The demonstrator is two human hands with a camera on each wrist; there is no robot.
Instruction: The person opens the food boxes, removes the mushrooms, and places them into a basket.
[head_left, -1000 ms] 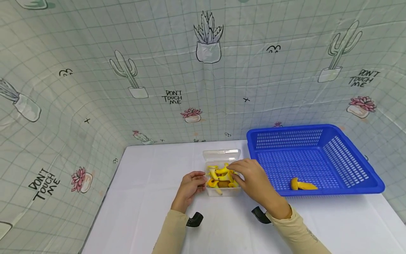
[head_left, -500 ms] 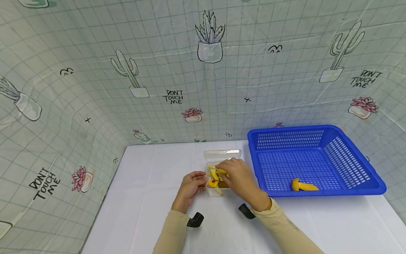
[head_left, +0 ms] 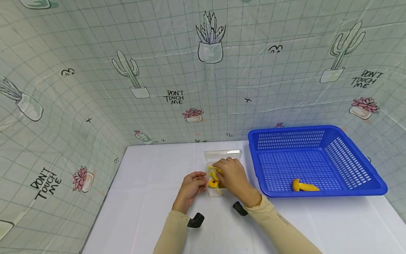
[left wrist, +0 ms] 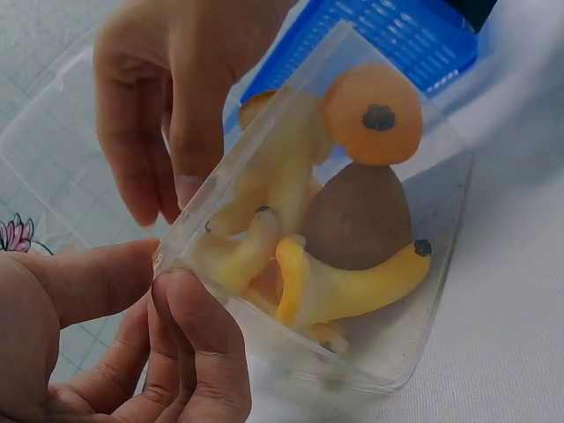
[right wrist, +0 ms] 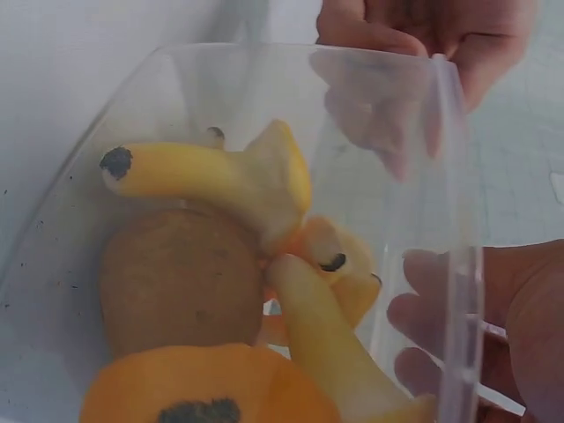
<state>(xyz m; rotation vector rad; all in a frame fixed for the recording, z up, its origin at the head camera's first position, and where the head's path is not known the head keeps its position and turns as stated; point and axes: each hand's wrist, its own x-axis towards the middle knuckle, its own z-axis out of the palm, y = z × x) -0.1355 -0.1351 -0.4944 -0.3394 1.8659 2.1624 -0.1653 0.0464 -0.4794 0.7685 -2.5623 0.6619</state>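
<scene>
In the head view, an open clear plastic box (head_left: 215,193) with its lid (head_left: 223,154) folded back holds several yellow mushroom-shaped pieces (left wrist: 357,291) with dark tips. A brown oval piece (left wrist: 361,216) and a round orange piece (left wrist: 352,97) with a black spot lie among them, seen through the box wall. My left hand (head_left: 190,187) pinches the box's left rim between thumb and fingers. My right hand (head_left: 233,176) hangs over the box opening, fingers pointing down toward the pieces; no piece shows in its fingers in the left wrist view. It hides the box's right side in the head view.
A blue plastic basket (head_left: 287,155) stands right of the box, with one yellow mushroom-shaped piece (head_left: 306,186) near its front wall. Black wrist mounts (head_left: 195,220) sit at both wrists. A patterned cloth (head_left: 215,88) rises behind the white table (head_left: 152,190).
My right hand has moved left across the box, from its right side to over its middle. The left hand keeps its hold on the rim. The basket and its piece look unchanged.
</scene>
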